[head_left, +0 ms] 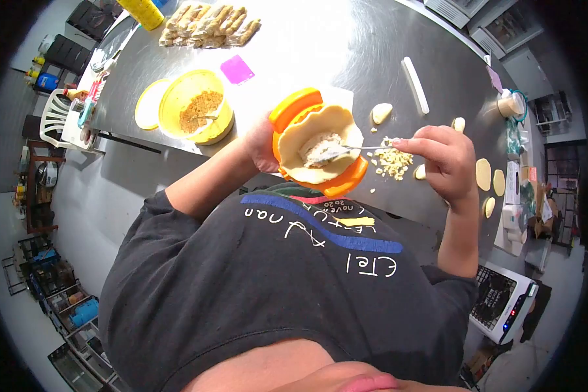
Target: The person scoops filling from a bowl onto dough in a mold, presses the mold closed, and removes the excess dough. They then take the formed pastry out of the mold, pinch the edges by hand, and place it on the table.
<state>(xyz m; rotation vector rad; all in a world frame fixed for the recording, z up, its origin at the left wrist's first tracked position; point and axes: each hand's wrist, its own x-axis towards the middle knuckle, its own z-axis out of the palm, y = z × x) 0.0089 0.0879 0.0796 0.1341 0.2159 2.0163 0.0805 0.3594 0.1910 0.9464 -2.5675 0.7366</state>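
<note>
My left hand [262, 145] is closed around one side of an orange dumpling press [296, 110], which lies opened out. A round sheet of dough [341, 124] covers its middle, edges curling up. In the dough's hollow sits a pale, shredded-looking filling [320, 147]. My right hand [443, 157] pinches the handle of a metal spoon [366, 148], its bowl resting in the filling. Beneath the right hand's fingers, small chopped pale pieces [393, 163] are scattered on the metal table.
A yellow tub [170, 104] of orange-brown crumbly filling stands at left beside its lid [147, 108]. Wrapped rolls [209, 26] lie at the back, near a purple card [236, 69]. A white rod [415, 85], a dough lump [381, 113] and flat dough pieces [483, 174] lie to the right.
</note>
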